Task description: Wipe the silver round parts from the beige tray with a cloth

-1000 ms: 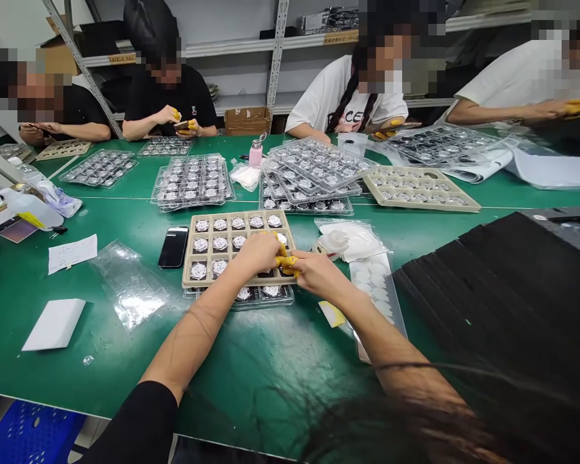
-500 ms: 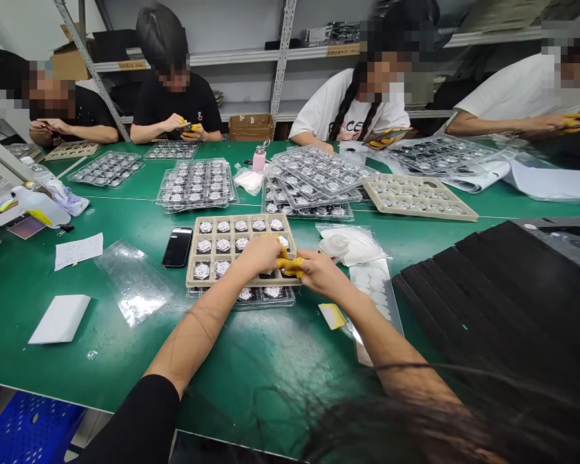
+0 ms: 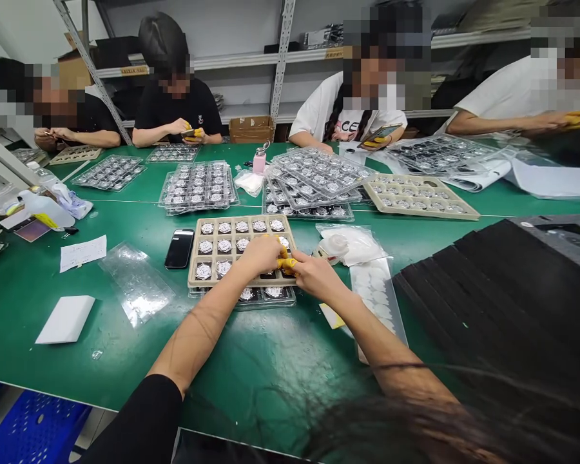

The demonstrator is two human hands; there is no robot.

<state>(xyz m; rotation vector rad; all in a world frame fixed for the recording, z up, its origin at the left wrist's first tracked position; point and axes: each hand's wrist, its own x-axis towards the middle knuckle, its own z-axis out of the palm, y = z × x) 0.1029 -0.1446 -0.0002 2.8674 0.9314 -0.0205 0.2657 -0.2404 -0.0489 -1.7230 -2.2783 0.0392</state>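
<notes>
Head view. Left hand [image 3: 261, 252] and right hand [image 3: 314, 274], fingertips in yellow finger cots [image 3: 287, 263], meet pinched together over the near right corner of the beige compartment tray [image 3: 193, 276]. What they pinch is hidden, so the hold cannot be told.

- Tray: lies flat and square to the person, probably so that both hands reach every cell. Round silver pieces [image 3: 223, 245] sit in its cells.
- Clear blister tray [image 3: 270, 295]: beneath it, near edge showing.
- Smartphone [image 3: 179, 248]: just beside the left rim.
- Bag of white pads [image 3: 355, 243] and disc strip [image 3: 379, 290]: near the right.
- Green table [image 3: 251, 367]: bare toward its near edge.
</notes>
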